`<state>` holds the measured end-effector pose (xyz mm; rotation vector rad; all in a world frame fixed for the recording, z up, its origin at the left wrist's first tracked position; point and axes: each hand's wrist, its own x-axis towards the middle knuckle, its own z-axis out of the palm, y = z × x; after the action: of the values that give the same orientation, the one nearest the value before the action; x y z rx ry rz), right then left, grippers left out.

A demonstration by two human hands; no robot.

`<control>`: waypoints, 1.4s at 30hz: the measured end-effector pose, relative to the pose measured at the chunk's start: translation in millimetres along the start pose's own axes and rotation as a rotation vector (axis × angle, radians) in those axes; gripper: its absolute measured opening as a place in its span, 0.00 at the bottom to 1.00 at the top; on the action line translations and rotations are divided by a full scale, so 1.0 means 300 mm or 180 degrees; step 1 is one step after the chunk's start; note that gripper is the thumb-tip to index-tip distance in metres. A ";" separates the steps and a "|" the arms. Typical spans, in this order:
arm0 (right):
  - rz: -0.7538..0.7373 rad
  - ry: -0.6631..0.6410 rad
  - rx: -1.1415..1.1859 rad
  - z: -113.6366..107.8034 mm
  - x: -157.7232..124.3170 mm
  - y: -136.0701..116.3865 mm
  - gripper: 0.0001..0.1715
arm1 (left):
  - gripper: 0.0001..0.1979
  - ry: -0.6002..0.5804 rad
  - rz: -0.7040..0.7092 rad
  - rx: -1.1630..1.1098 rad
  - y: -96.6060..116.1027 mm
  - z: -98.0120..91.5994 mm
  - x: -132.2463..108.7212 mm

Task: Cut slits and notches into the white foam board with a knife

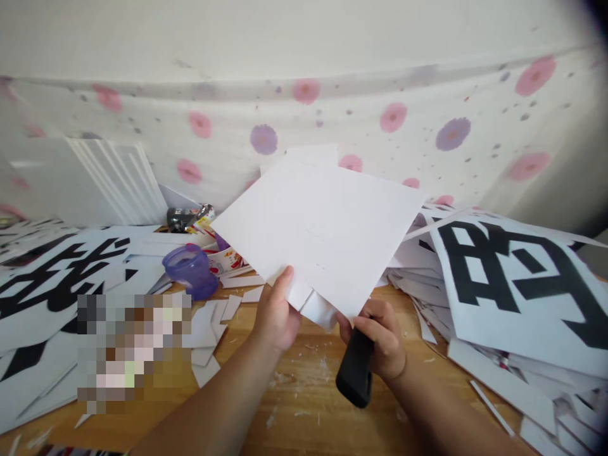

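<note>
My left hand [275,316] pinches the lower edge of a large white sheet [323,221], thumb on top, and holds it up over the wooden table [294,392]. My right hand [382,339] is closed around a black tool handle [356,373] that points down toward me; its working end is hidden under the sheet's lower corner. A few smaller white pieces hang below the sheet between my hands.
White sheets with big black characters are piled on the right [517,285] and on the left [52,278]. A purple plastic cup [190,269] lies on its side behind paper offcuts. A flowered cloth [304,114] covers the wall. Paper scraps dot the table.
</note>
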<state>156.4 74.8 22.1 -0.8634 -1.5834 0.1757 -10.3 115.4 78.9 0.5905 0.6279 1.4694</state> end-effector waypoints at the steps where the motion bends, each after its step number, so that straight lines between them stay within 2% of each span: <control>1: -0.0346 0.0203 -0.0144 0.001 0.001 0.001 0.18 | 0.22 -0.0076 -0.0058 0.0006 -0.007 -0.001 -0.007; 4: -0.1060 0.0736 -0.0759 0.009 0.011 -0.003 0.36 | 0.22 -0.0355 -0.0306 0.0107 -0.026 0.004 -0.035; 6: -0.1012 0.0812 -0.0872 0.015 0.016 -0.005 0.39 | 0.21 -0.0494 -0.0397 0.0133 -0.036 0.008 -0.053; 11: -0.0472 0.0783 -0.0481 0.020 0.014 -0.005 0.35 | 0.25 -0.0680 -0.0473 -0.0039 -0.055 0.008 -0.063; 14: -0.0450 0.0910 -0.0598 0.004 0.024 -0.026 0.29 | 0.27 -0.0854 -0.0681 0.0021 -0.053 -0.006 -0.050; 18: -0.0401 0.1004 -0.0799 -0.038 0.046 -0.055 0.21 | 0.24 -0.1192 -0.0882 -0.0002 -0.040 -0.026 -0.036; 20: -0.0142 0.0964 -0.0505 -0.054 0.050 -0.056 0.20 | 0.24 -0.1478 -0.1043 0.0066 -0.037 -0.029 -0.036; 23: 0.0331 0.0751 0.0399 -0.060 0.053 -0.048 0.20 | 0.24 -0.1758 -0.1241 0.0263 -0.045 -0.024 -0.045; 27: 0.0736 0.0387 0.1189 -0.057 0.070 -0.051 0.27 | 0.23 -0.1777 -0.1283 0.0345 -0.063 -0.020 -0.057; 30: 0.0724 0.0166 0.1499 -0.064 0.086 -0.060 0.35 | 0.24 -0.1796 -0.1239 0.0394 -0.071 -0.019 -0.060; 32: 0.0697 0.0205 0.1547 -0.074 0.093 -0.063 0.41 | 0.23 -0.1749 -0.1162 0.0436 -0.071 -0.018 -0.061; 35: 0.0703 0.0458 0.1586 -0.093 0.105 -0.064 0.46 | 0.24 -0.1471 -0.0943 0.0478 -0.062 -0.015 -0.058; 37: 0.0631 0.0679 0.1756 -0.107 0.117 -0.061 0.44 | 0.26 -0.1272 -0.0789 0.0482 -0.051 -0.011 -0.054; 38: 0.0592 0.0895 0.1837 -0.114 0.124 -0.058 0.38 | 0.27 -0.1204 -0.0740 0.0472 -0.044 -0.008 -0.051; 41: 0.0720 0.1856 0.1736 -0.134 0.144 -0.043 0.12 | 0.27 -0.1069 -0.0594 0.0391 -0.024 0.003 -0.049; 42: 0.0827 0.2073 0.1572 -0.140 0.148 -0.038 0.10 | 0.27 -0.1034 -0.0546 0.0358 -0.020 0.007 -0.050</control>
<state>191.6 78.7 73.3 -0.6387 -0.7669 0.4060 -4.8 100.2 76.5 0.8230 0.4938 1.1516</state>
